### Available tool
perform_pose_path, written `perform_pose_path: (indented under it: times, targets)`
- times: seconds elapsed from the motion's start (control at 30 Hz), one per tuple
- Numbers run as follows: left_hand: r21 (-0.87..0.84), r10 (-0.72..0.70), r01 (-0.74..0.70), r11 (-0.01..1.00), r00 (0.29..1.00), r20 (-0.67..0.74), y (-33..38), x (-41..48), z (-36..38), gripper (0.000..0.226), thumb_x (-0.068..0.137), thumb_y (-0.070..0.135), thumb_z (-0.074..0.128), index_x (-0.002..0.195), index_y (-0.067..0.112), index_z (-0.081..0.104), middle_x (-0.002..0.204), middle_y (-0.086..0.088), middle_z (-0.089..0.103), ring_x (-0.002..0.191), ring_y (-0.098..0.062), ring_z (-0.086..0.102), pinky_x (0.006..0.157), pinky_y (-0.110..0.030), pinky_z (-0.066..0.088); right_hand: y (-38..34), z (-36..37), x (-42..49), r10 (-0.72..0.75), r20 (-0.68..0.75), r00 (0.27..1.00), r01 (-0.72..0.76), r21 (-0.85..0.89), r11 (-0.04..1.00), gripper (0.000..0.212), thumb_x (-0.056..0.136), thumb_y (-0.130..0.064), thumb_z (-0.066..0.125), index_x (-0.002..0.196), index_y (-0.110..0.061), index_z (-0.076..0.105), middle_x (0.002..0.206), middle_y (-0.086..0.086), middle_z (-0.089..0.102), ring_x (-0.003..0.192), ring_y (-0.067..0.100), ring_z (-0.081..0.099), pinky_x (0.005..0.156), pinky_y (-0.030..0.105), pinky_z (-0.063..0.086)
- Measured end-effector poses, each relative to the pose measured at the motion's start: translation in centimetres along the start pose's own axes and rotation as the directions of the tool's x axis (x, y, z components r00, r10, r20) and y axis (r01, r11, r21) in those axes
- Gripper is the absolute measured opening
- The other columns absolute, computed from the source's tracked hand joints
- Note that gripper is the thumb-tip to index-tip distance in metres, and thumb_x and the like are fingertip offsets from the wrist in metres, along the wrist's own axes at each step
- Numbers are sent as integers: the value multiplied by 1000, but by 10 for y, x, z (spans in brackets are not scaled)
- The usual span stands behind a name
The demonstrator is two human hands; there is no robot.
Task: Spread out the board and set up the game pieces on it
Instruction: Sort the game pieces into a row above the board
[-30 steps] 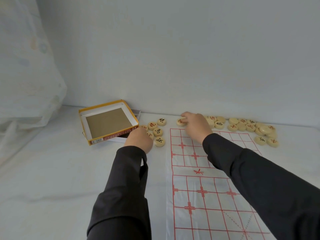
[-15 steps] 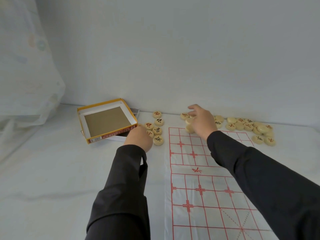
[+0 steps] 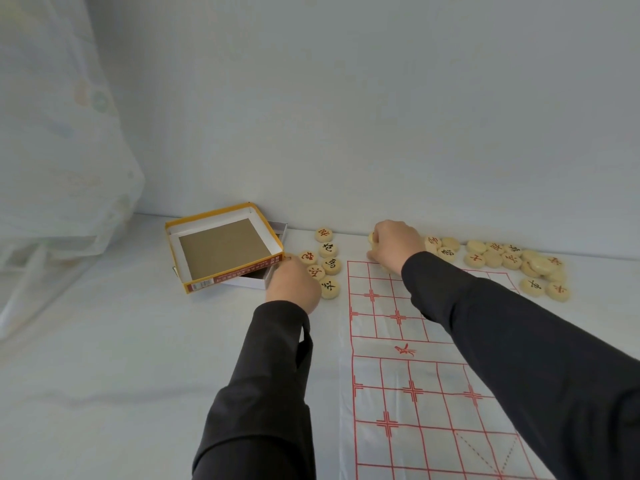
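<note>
The board (image 3: 391, 344), a thin white sheet with a red grid, lies spread on the white surface in front of me. Round cream game pieces sit in a left cluster (image 3: 329, 265) beyond the board's far left corner and in a bigger right heap (image 3: 512, 261) along the wall. My left hand (image 3: 294, 285) is curled, knuckles up, against the left cluster; its fingertips are hidden. At the board's far edge my right hand (image 3: 394, 244) grips cream pieces, one of which shows at its fingers (image 3: 372, 238).
A yellow-rimmed box lid (image 3: 221, 247) lies open side up on the white box tray (image 3: 275, 273), left of my left hand. A sheer curtain (image 3: 52, 140) hangs at far left. A plain wall (image 3: 381, 116) rises just behind the pieces.
My right hand lifted pieces from the board's far edge and now closes over them near the wall. My left hand stays by the left cluster, shifted slightly toward me.
</note>
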State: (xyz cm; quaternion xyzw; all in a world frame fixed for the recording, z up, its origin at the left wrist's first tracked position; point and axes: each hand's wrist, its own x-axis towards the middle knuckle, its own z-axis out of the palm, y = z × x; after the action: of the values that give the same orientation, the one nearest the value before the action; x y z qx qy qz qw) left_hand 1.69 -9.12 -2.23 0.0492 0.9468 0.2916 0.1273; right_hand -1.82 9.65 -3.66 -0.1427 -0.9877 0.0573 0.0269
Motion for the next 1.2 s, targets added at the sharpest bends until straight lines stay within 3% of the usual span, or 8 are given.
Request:
perform_pose_path:
  times: [0.17,0.27,0.47,0.63,0.73,0.9,1.1,1.2]
  targets:
    - [-5,-32,32,999,999,13,4,5,8,40,93,1,40,132,-2,34,138,-18,39,127,-26,40,100,-26,36,-10,0,8,-53,-89,995,75,259,963,28,87,-17,58,115,-14,62,115,6,59,103,25,57,84,30,44]
    - [-16,-30,31,999,999,27,6,6,9,42,93,1,42,134,-1,32,141,-17,36,129,-26,38,98,-26,36,-20,2,10,-67,-96,993,103,435,894,23,86,-11,60,108,-14,66,118,7,55,107,23,55,85,25,41]
    - [21,-27,27,999,999,28,3,8,10,39,93,3,43,132,1,36,136,-15,42,120,-25,46,85,-23,37,-22,15,5,-111,-101,989,138,314,939,12,85,-17,65,94,-11,67,97,5,65,92,22,59,76,27,44]
    - [50,27,-31,998,996,84,0,10,11,50,91,1,42,139,2,28,132,-15,47,119,-27,48,89,-27,41,-11,14,4,-126,-164,978,172,305,937,23,93,-14,51,108,-13,69,112,11,62,101,25,59,86,29,43]
    - [44,77,-81,996,993,87,-2,9,13,54,91,0,40,143,7,25,134,-14,45,122,-27,45,95,-30,40,9,5,1,-2,-244,970,80,312,947,35,91,-3,46,118,-15,63,121,12,57,109,29,56,94,34,45]
    - [23,94,-94,995,995,-34,-2,9,10,57,88,-3,42,142,7,28,148,-9,30,134,-29,30,106,-34,30,24,2,-6,-30,-58,998,42,222,974,52,80,5,54,127,-15,55,122,8,61,112,26,56,97,34,45]
    - [-45,53,-55,997,998,-40,-5,8,10,52,88,-3,42,139,6,33,141,-13,40,132,-30,33,105,-34,31,5,11,-2,-202,2,979,189,354,916,65,75,16,40,132,-14,52,129,5,58,124,21,50,107,30,35]
    - [-48,64,-65,997,997,-32,-4,8,11,54,89,-1,42,141,8,31,142,-11,39,132,-28,32,105,-33,31,8,3,-5,-155,-27,987,147,510,847,65,77,19,38,133,-13,49,128,1,60,124,16,47,99,24,36]
